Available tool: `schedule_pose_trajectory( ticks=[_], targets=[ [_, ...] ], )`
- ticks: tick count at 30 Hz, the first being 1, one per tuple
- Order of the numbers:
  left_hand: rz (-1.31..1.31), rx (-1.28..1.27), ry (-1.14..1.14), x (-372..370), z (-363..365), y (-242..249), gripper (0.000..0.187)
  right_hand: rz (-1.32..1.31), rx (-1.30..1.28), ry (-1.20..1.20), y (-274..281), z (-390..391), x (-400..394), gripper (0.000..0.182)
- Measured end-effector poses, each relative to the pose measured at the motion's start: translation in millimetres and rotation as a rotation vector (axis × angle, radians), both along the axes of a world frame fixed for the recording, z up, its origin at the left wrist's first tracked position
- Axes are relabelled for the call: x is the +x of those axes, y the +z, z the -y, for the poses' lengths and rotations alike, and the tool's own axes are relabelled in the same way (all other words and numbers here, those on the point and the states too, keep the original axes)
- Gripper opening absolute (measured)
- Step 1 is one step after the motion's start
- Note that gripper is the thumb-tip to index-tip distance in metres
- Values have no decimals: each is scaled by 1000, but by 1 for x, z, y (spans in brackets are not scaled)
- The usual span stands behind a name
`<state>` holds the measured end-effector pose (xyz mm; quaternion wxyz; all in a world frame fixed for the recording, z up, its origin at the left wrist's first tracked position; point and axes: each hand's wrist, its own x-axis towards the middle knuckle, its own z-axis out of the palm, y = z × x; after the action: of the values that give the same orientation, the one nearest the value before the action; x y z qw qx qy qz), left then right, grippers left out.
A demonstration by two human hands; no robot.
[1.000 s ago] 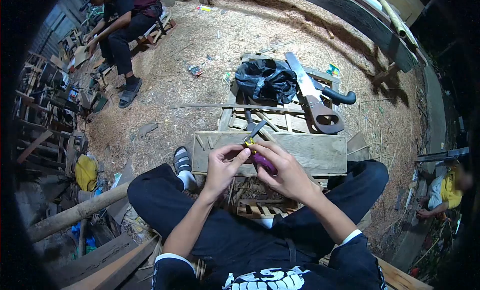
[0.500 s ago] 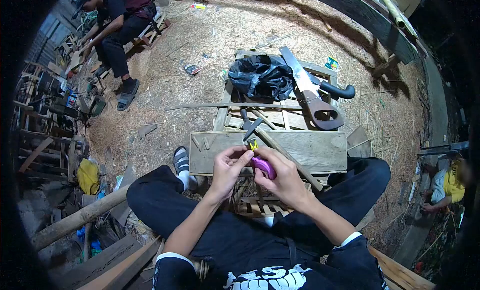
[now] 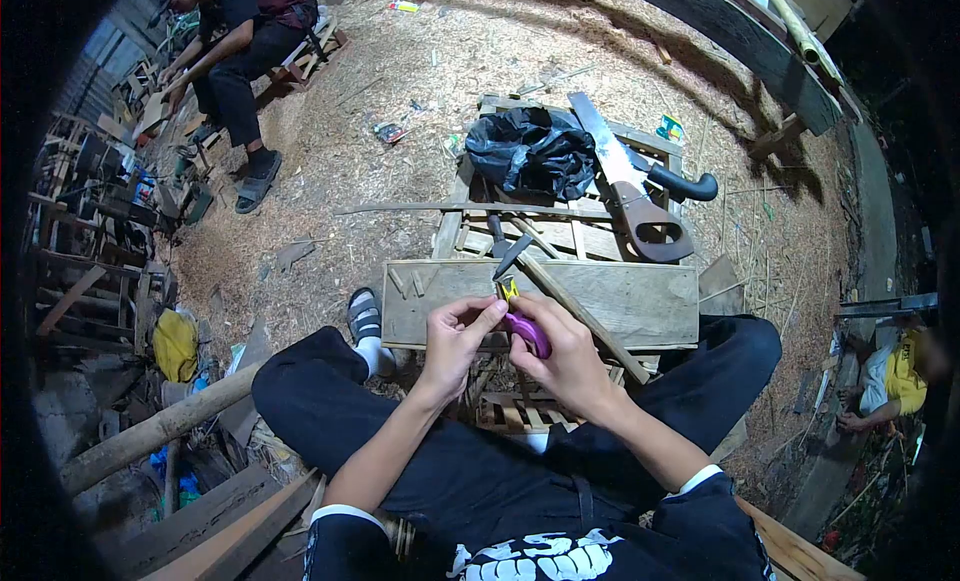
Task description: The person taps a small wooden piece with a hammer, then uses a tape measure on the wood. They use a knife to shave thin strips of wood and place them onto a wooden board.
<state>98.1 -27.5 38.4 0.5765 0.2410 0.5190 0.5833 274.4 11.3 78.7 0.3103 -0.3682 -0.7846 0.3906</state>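
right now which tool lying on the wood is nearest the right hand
The hammer: its wooden handle runs close by the right hand, whereas the brown-handled saw and black-handled tool lie farther off, beyond the board.

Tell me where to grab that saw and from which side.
Best take the saw by its brown handle, probably with the right hand, coming from the near side once that hand is free of the purple object. The handle points toward the wearer, the blade away, and the handle's opening should let the hand wrap through.
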Motion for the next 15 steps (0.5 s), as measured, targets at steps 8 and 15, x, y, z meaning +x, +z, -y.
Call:
schedule_pose_trajectory(
  ticks=[8,15],
  targets=[
    [22,5,7,0,-1,2,14,4,49,-2,-3,1,1,49],
    [31,-22,19,3,-2,-3,13,21,58,-2,-5,2,2,49]
  ],
)
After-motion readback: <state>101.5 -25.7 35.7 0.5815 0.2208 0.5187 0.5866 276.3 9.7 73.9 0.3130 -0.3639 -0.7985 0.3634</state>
